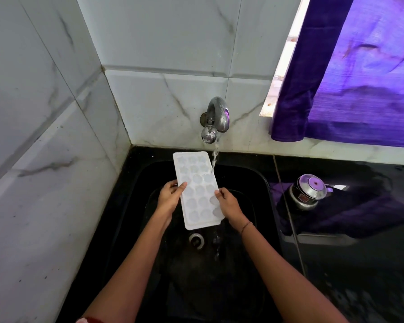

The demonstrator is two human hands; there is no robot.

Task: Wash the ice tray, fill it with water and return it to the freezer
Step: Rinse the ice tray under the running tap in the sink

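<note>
Ice tray [197,190] mid-frame over the black sink [196,287], long edges gripped in curled fingers of left hand [169,198] and right hand [229,202]. Ease toward frame right under the tap stream [215,157]; keep level.

Dim window daylight; wide-angle bending at edges.

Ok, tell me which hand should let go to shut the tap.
Probably the right hand. The tap stands beyond the ice tray's right edge, where its stream lands, on that hand's side; the left hand would have to cross the tray.
</note>
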